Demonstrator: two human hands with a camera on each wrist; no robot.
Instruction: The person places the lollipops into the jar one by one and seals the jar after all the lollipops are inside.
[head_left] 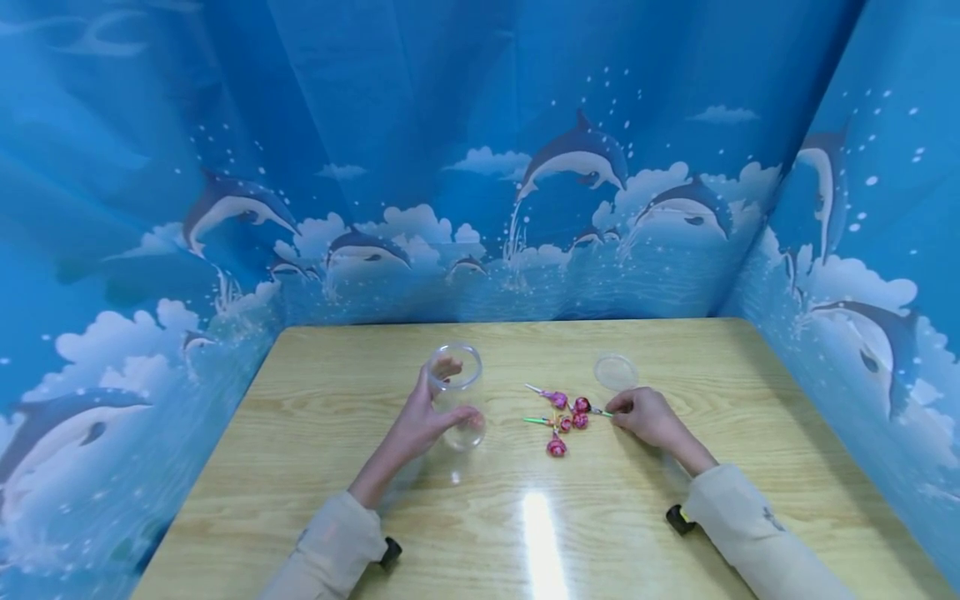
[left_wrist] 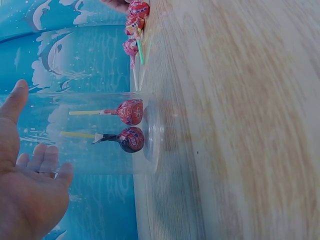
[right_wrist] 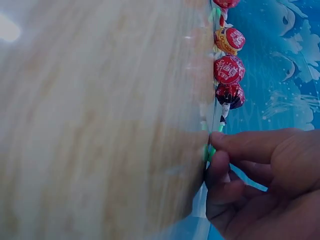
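My left hand (head_left: 429, 421) holds a clear plastic jar (head_left: 454, 385) around its side, thumb and fingers spread about it. The jar stands upright on the table, open at the top. Two wrapped lollipops are inside, a red one (left_wrist: 131, 112) and a dark one (left_wrist: 131, 139), heads down with yellowish sticks up. My right hand (head_left: 648, 415) pinches the green stick of a dark red lollipop (right_wrist: 231, 95) between thumb and index finger. That lollipop's head lies at the right of a small group of lollipops (head_left: 557, 447) in pink, red and yellow wrappers.
A round clear lid (head_left: 616, 372) lies flat just beyond my right hand. The wood-grain table (head_left: 337, 358) meets a blue dolphin-print curtain (head_left: 420, 167) at the back and sides.
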